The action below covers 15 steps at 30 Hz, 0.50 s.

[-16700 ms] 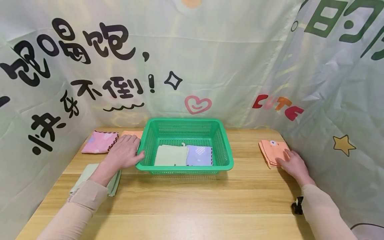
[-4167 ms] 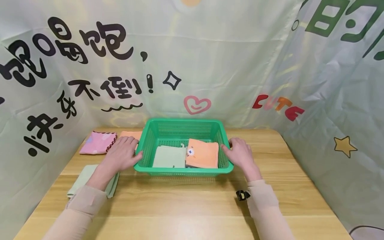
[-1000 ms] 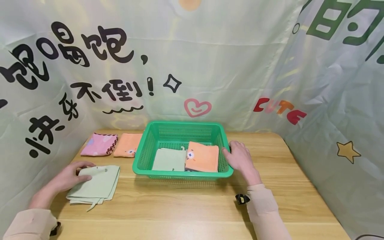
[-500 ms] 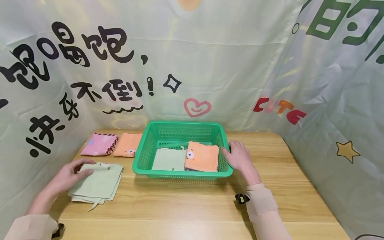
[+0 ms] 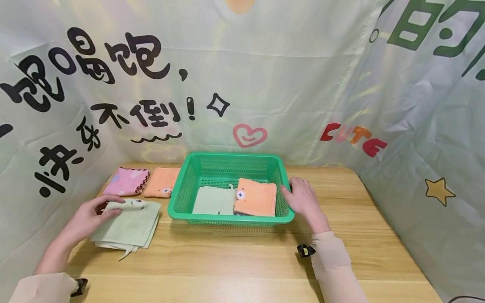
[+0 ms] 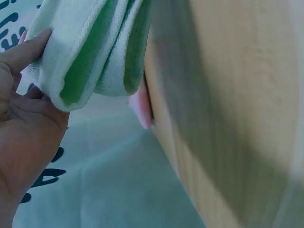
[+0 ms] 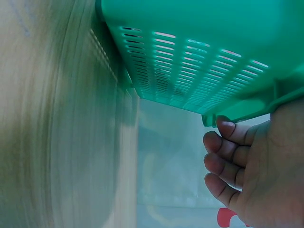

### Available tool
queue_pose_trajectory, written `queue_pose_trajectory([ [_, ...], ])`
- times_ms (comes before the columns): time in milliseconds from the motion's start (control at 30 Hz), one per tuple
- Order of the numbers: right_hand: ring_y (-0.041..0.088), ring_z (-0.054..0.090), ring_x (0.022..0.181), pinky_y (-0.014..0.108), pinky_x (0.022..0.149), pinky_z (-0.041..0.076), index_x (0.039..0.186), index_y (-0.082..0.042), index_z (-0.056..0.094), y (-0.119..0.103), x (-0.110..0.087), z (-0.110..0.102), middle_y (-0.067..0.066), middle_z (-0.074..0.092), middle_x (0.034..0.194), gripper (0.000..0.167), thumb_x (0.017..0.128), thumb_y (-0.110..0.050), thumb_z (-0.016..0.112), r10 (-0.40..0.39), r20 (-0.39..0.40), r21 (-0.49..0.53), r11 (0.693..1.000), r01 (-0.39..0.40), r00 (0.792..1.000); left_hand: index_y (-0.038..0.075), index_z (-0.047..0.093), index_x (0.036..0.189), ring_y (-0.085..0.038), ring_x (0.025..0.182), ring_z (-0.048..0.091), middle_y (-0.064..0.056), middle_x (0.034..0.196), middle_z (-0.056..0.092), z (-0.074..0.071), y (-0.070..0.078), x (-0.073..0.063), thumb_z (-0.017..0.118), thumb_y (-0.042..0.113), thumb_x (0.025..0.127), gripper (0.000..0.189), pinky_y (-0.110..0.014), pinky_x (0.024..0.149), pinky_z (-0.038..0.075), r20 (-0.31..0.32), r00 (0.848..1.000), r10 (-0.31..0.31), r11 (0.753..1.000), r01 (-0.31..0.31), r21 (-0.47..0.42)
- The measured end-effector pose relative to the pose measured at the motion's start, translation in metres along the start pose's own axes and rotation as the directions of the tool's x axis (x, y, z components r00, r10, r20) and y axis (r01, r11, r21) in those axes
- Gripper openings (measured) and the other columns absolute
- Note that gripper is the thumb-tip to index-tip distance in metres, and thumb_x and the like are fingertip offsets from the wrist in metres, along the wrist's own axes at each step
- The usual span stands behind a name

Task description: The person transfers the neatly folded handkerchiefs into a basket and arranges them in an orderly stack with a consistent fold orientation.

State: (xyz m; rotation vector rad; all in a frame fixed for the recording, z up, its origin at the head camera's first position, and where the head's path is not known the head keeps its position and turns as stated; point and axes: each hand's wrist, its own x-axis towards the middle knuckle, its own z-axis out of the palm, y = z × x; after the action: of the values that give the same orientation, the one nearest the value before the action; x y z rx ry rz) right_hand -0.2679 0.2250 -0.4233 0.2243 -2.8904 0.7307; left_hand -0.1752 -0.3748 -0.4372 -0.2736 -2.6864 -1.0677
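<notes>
My left hand [image 5: 85, 219] pinches the left edge of a folded light green towel [image 5: 129, 225], thumb on top. In the left wrist view the folded layers of the green towel [image 6: 90, 52] hang from the fingers, raised over the table. My right hand [image 5: 303, 202] grips the right rim of a green plastic basket [image 5: 231, 218], thumb over the rim. The right wrist view has the fingers [image 7: 221, 164] curled just below that rim, outside the slotted wall. Inside the basket a pale green folded towel [image 5: 214, 201] lies left of an orange folded towel [image 5: 257, 198].
A pink folded towel [image 5: 126, 182] and another orange folded towel [image 5: 161, 182] lie at the back left of the wooden table [image 5: 235, 261]. The basket's left side partly covers that orange one. Printed cloth walls [image 5: 288, 92] close in the back and sides.
The right-hand orange towel went from the table into the basket, over the purple one. My left hand left the basket's rim, took the light green towel, and is moving it up and rightward.
</notes>
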Motion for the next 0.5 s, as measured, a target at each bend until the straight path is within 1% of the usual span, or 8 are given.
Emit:
queue_pose_trajectory([
  [33,0.033,0.048,0.091,0.044,0.077,0.037,0.091,-0.008,0.056,0.000,0.000,0.000,0.011,0.055,0.089,0.031,0.104,-0.035,0.052,0.000,0.000,0.000,1.000,0.000,1.000,0.012,0.071,0.123,-0.004,0.081,0.058,0.033,0.119,0.056,0.000,0.002,0.001,0.076,0.012,0.095,0.028,-0.027,0.060,0.047,-0.005,1.000,0.006,1.000,-0.006,-0.009],
  [133,0.033,0.048,0.091,0.044,0.076,0.037,0.091,-0.008,0.056,0.001,0.000,0.001,0.011,0.055,0.089,0.031,0.104,-0.035,0.052,0.001,0.000,-0.003,1.000,-0.001,1.000,0.013,0.071,0.122,-0.001,0.084,0.059,0.030,0.119,0.060,-0.001,0.007,0.002,0.077,0.010,0.094,0.029,-0.023,0.063,0.047,-0.025,1.000,0.015,0.999,-0.016,-0.031],
  [233,0.033,0.048,0.091,0.044,0.076,0.037,0.091,-0.008,0.056,0.000,0.001,0.000,0.011,0.055,0.089,0.031,0.104,-0.036,0.052,0.003,0.002,-0.002,1.000,-0.003,1.000,0.011,0.071,0.122,0.000,0.085,0.059,0.030,0.116,0.062,-0.003,0.013,0.004,0.077,0.009,0.093,0.030,-0.022,0.063,0.047,-0.040,0.999,0.016,0.999,-0.018,-0.047],
  [367,0.033,0.048,0.091,0.045,0.077,0.037,0.092,-0.007,0.056,0.000,0.001,0.000,0.011,0.056,0.090,0.031,0.104,-0.036,0.052,0.005,0.005,0.001,1.000,-0.005,1.000,0.008,0.069,0.123,-0.001,0.080,0.058,0.030,0.110,0.063,-0.006,0.021,0.006,0.076,0.008,0.094,0.030,-0.022,0.060,0.046,-0.057,0.998,0.020,0.997,-0.024,-0.070],
  [500,0.033,0.048,0.091,0.045,0.077,0.037,0.092,-0.007,0.056,0.000,0.000,0.000,0.011,0.055,0.090,0.031,0.104,-0.036,0.052,0.001,0.003,0.004,1.000,-0.001,1.000,0.008,0.069,0.123,-0.001,0.076,0.056,0.028,0.109,0.065,-0.008,0.029,0.008,0.076,0.007,0.094,0.030,-0.022,0.059,0.045,-0.076,0.997,0.030,0.994,-0.037,-0.098],
])
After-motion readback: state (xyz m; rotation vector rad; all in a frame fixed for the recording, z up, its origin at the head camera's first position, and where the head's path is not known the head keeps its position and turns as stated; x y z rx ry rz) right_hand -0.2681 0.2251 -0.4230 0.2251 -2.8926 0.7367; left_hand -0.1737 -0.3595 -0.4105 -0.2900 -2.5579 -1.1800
